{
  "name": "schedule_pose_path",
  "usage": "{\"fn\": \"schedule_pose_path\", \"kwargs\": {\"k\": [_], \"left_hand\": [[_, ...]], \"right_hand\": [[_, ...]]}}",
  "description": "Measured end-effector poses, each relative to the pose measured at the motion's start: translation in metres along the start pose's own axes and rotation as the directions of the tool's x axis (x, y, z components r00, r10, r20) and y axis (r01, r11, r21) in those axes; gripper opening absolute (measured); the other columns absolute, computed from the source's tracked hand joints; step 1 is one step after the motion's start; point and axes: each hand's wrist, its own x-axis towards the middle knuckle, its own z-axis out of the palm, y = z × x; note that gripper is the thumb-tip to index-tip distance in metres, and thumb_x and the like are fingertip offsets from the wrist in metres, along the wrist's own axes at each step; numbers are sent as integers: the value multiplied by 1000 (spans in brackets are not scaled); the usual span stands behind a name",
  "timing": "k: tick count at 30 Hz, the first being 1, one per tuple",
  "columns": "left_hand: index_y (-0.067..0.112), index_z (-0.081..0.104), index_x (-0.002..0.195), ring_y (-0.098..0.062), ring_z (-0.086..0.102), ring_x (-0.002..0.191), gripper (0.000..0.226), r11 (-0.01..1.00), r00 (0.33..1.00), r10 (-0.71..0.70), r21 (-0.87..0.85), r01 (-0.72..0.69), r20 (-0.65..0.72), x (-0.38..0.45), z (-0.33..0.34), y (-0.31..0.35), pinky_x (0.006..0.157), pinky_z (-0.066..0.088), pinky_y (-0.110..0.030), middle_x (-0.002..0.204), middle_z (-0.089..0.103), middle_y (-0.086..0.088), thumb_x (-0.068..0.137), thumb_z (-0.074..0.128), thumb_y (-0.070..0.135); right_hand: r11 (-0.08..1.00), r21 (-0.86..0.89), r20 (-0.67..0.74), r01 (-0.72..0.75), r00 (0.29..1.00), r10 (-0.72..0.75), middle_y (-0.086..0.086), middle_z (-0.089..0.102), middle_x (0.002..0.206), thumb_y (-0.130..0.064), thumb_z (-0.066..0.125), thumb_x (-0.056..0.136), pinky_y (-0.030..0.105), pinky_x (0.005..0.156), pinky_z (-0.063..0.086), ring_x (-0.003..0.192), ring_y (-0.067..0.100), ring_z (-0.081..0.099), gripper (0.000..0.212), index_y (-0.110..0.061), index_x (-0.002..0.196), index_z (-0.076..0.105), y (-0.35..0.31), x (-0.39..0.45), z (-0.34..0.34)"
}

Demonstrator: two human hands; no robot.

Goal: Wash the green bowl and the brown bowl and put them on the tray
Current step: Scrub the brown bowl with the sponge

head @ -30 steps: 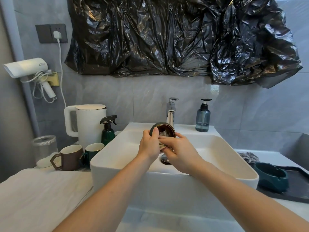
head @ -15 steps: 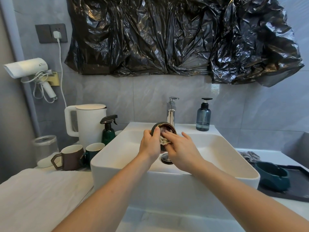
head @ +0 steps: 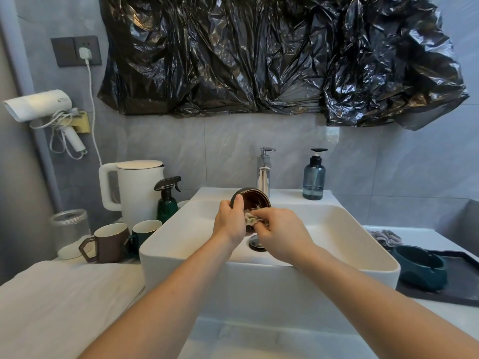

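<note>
Sink point(head: 337, 224): white basin, the landmark for everything below.
Brown bowl point(head: 252, 200): held over the sink, just in front of the tap point(head: 264, 172), tilted so its opening faces the person.
Left hand point(head: 229, 224): grip clenched on the brown bowl's left rim, thumb over the edge.
Right hand point(head: 282, 233): grip pinching a crumpled cloth point(head: 250, 217) against the bowl's lower edge, above the sink's drain point(head: 256, 243).
Green bowl point(head: 420, 265): right of the sink, resting on the dark tray point(head: 461, 281).
Tray: on the worktop point(head: 427, 234), touching the sink's right side or just beside it; cannot tell which.
Soap bottle point(head: 314, 174): on the sink's back ledge, right of the tap.
Left of the sink: white kettle point(head: 134, 190), green spray bottle point(head: 167, 200), brown mug point(head: 108, 242), green mug point(head: 145, 233).
</note>
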Motion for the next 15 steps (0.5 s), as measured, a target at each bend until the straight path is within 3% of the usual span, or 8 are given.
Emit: {"fn": "schedule_pose_path", "kwargs": {"k": [3, 5, 8, 11, 13, 15], "left_hand": [[18, 54, 117, -32, 67, 112, 49, 1000, 999, 2, -31, -1, 45, -1, 2, -1, 92, 62, -56, 122, 65, -10, 100, 44, 63], [22, 56, 113, -32, 68, 112, 63, 999, 998, 3, -48, 0, 67, 2, 2, -5, 95, 61, -58, 123, 68, -9, 81, 45, 75], [24, 59, 111, -31, 70, 112, 75, 999, 998, 23, -49, -20, 60, 12, 3, -14, 96, 59, -59, 119, 71, -6, 67, 42, 83], [22, 58, 113, -30, 69, 112, 66, 997, 998, 43, -66, -41, 34, 0, 2, -2, 96, 59, -58, 120, 70, -6, 80, 42, 77], [17, 55, 120, -30, 67, 114, 50, 994, 999, 49, -96, -50, -14, -4, 0, 4, 96, 60, -57, 124, 67, -7, 102, 41, 62], [17, 50, 124, -29, 66, 115, 38, 994, 997, 34, -97, -40, -63, -5, -1, 7, 98, 60, -55, 127, 64, -6, 111, 37, 50]], "right_hand": [[1000, -21, 16, -15, 1000, 16, -10, 62, 143, -23, 49, 98, 37, 101, 50, 124, 22, 58, 43, -35, 138, 61, 0, -1, -2], [1000, -31, 40, -7, 999, 9, -10, 46, 158, -20, 46, 100, 35, 112, 40, 137, 23, 48, 51, -33, 149, 50, 2, 1, -1], [998, 9, 40, 67, 997, -68, -10, 41, 161, -12, 44, 98, 14, 117, 11, 147, 20, 36, 58, -30, 152, 47, 5, 4, 2], [990, 46, 33, 130, 991, -132, -14, 40, 161, -7, 44, 96, 1, 110, -7, 149, 14, 31, 61, -30, 153, 47, 7, 5, 4], [986, 73, 43, 152, 987, -155, -15, 48, 156, -7, 46, 94, 12, 122, -1, 145, 8, 37, 60, -32, 148, 53, 5, 7, 6], [983, 97, 44, 155, 986, -160, -15, 67, 135, -9, 48, 92, 29, 126, 19, 127, 12, 54, 52, -36, 132, 65, 3, 7, 8]]}}
